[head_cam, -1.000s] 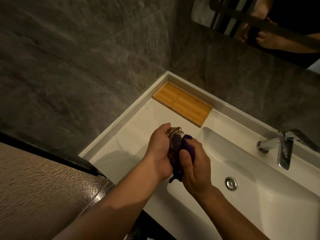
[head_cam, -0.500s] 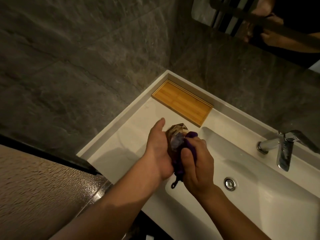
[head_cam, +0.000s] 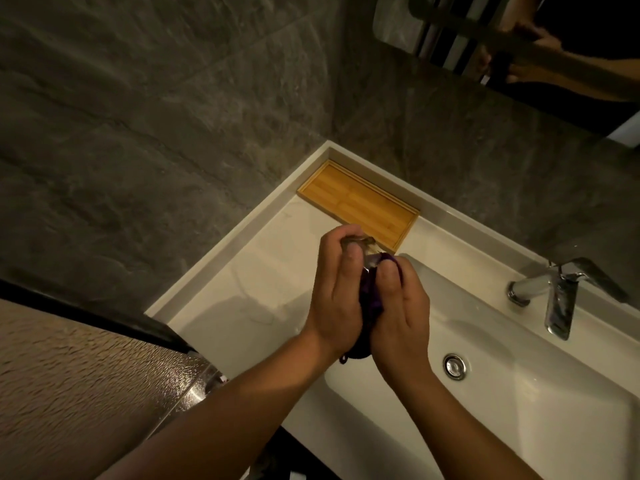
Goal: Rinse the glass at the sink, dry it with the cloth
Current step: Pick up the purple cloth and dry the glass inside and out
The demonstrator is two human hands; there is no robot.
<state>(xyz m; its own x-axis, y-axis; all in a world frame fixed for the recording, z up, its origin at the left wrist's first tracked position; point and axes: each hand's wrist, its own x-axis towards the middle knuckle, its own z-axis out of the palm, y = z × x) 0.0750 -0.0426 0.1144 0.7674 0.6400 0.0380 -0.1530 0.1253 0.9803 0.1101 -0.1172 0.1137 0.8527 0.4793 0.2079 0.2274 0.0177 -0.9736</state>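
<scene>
Both hands meet above the left rim of the white sink (head_cam: 491,403). My left hand (head_cam: 337,292) is wrapped around a clear glass (head_cam: 365,245), of which only the far end shows between thumb and fingers. My right hand (head_cam: 401,313) presses a dark purple cloth (head_cam: 372,296) against the glass; the cloth bunches between the palms and a small tail hangs below the wrists. Most of the glass is hidden by fingers and cloth.
A bamboo tray (head_cam: 360,204) lies in the back corner of the white counter (head_cam: 242,292). The chrome tap (head_cam: 557,299) stands at the right, with no water visible, and the drain (head_cam: 453,365) sits in the basin. Dark stone walls close in behind; a mirror (head_cam: 554,39) hangs above.
My left hand has closed further around the glass, the thumb now folded over it, so less glass shows. The cloth has shifted slightly against the glass. Both hands stay over the sink's left rim.
</scene>
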